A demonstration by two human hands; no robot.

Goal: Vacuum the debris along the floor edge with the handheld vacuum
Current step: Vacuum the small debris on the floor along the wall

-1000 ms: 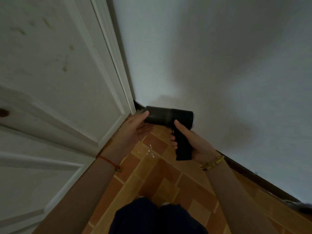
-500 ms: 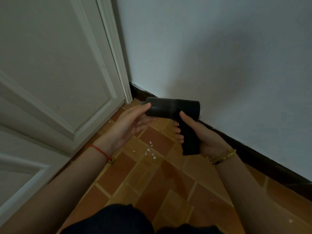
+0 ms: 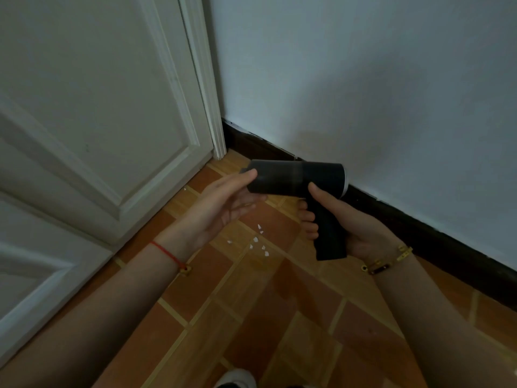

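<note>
I hold a black handheld vacuum (image 3: 296, 179) above the floor near a corner. My right hand (image 3: 347, 219) is wrapped around its pistol grip, thumb up against the barrel. My left hand (image 3: 221, 203) is palm-up at the barrel's nozzle end, thumb on top and fingers loosely under it. Several small white scraps of debris (image 3: 258, 243) lie on the brown tiled floor below and between my hands. One more white speck (image 3: 185, 189) sits close to the door.
A white panelled door (image 3: 92, 130) and its frame (image 3: 208, 88) stand at the left. A white wall (image 3: 363, 79) with a dark skirting board (image 3: 419, 225) runs along the right. The toe of my white shoe (image 3: 235, 379) shows at the bottom edge.
The view has tilted down and closer, so more floor and the debris show. The vacuum stays in both hands, and my left fingers have spread a little under the nozzle.
</note>
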